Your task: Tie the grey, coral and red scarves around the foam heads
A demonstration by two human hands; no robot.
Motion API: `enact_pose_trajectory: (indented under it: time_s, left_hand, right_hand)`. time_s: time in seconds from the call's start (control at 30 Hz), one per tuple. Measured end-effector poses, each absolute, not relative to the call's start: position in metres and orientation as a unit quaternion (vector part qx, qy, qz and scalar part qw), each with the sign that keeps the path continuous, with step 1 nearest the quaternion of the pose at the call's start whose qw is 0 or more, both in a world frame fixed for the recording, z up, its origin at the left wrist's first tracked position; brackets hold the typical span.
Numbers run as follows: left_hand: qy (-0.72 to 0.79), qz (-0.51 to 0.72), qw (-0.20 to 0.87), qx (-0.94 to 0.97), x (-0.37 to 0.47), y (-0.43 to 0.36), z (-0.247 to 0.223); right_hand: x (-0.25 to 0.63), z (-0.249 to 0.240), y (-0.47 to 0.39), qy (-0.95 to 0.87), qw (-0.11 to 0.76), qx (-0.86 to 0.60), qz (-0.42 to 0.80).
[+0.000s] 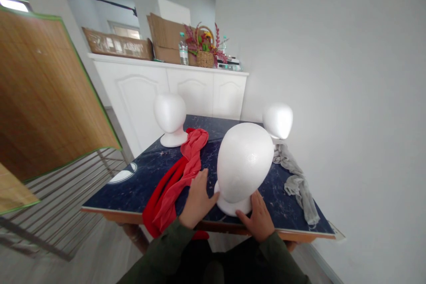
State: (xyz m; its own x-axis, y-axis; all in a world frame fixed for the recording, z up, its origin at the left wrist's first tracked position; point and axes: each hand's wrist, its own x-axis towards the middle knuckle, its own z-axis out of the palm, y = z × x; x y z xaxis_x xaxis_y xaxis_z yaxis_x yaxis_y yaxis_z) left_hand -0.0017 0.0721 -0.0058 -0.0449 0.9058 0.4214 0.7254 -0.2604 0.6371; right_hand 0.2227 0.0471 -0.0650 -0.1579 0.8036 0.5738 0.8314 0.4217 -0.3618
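A white foam head [244,162] stands upright near the front edge of the dark blue table. My left hand [198,199] is at the left of its base, fingers spread, the thumb close to the base and the fingertips beside the red scarf. At the right side of the base, my right hand [258,217] rests with thumb and fingers apart, touching it. A red scarf [179,177] lies bunched on the left and hangs over the front edge. On the right lies a grey scarf [299,182], stretched from back to front.
Two more foam heads stand at the back left [170,115] and back right [278,120]. Behind is a white cabinet [196,91] with boxes, a bottle [183,49] and a flower basket [205,58]. A metal rack [66,204] is left of the table; a wall is right.
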Motion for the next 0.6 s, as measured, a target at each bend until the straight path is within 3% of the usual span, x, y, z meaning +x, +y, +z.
enact_pose_trajectory:
  time_s: [0.1,0.23,0.43,0.5,0.6]
  left_hand:
    - [0.702,0.247,-0.061,0.665,-0.045,0.079,-0.003]
    - [0.714,0.16,-0.129,0.67,-0.072,0.083,0.004]
    - [0.698,0.343,-0.034,0.628,-0.058,0.06,0.046]
    - [0.663,0.413,-0.015,0.624,-0.049,0.043,0.054]
    - [0.579,0.444,-0.002,0.684,-0.032,0.012,0.056]
  right_hand:
    - [0.222,-0.066,0.047,-0.76,0.363,-0.539,-0.024]
    - [0.221,-0.066,0.049,-0.757,0.367,-0.54,-0.019]
    - [0.227,-0.063,0.039,-0.687,0.489,-0.538,0.031]
    - [0.221,-0.058,0.024,-0.649,0.53,-0.534,0.116]
    - [0.197,-0.04,0.0,-0.621,0.513,-0.476,0.355]
